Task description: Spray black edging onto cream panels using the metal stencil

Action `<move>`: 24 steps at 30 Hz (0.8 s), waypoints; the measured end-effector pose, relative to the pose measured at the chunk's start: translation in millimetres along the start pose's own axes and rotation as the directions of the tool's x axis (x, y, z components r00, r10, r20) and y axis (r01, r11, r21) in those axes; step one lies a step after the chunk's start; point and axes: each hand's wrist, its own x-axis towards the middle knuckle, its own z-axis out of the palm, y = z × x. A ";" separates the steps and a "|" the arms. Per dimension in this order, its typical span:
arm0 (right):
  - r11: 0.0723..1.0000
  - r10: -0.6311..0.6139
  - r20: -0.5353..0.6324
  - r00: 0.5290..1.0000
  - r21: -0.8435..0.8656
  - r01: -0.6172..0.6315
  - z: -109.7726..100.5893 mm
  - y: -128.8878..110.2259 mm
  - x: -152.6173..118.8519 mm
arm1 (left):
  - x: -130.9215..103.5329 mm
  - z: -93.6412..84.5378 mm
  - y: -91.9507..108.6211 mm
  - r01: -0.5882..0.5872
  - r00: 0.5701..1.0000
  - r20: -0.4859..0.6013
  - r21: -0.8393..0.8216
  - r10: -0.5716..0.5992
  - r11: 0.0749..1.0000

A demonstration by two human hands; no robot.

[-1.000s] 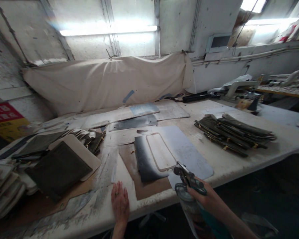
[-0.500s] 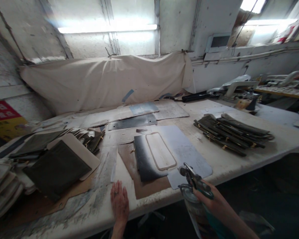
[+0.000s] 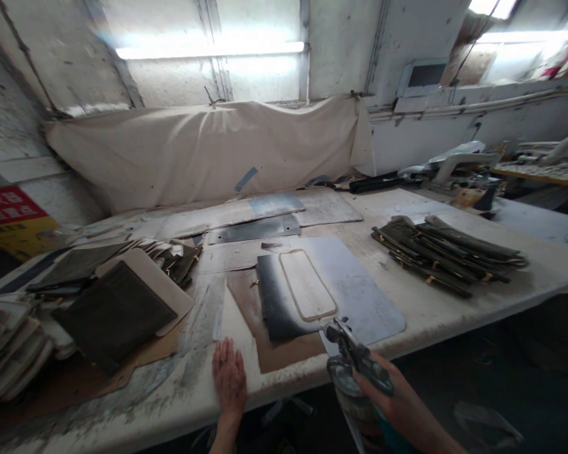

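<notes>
My right hand (image 3: 381, 378) grips a metal spray gun (image 3: 353, 350) with a cup hanging below it, just past the table's front edge. Its nozzle points at a dark panel (image 3: 284, 328) whose middle carries a pale rounded-rectangle frame (image 3: 307, 284). Whitish haze covers the panel around that frame. Under its right side lies a light grey sheet (image 3: 360, 284), and brown board (image 3: 279, 358) shows beneath it. My left hand (image 3: 230, 378) rests flat on the tabletop to the left of the board, fingers stretched out, holding nothing.
A stack of dark zippered pieces (image 3: 445, 252) lies on the right of the table (image 3: 544, 277). On the left are a dark flat piece (image 3: 118, 315), pale rounded panels (image 3: 9, 359) and more dark pieces. Cloth (image 3: 208, 151) hangs behind; machinery (image 3: 468, 164) stands at the far right.
The spray gun in my right hand has moved a little left, closer to the dark panel's lower edge. My left hand stays flat on the table. The whole view has shifted slightly.
</notes>
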 end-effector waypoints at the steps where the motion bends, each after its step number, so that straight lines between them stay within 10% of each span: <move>1: 1.000 0.000 0.001 1.000 0.009 0.000 0.8 0.7 -0.7 | -0.2 -0.2 0.0 -0.002 1.000 0.001 0.004 0.002 1.000; 24: 0.988 0.139 -0.294 0.946 0.101 -0.114 -12.5 71.5 -35.9 | 0.5 1.6 3.8 -0.007 1.000 0.005 0.022 0.007 1.000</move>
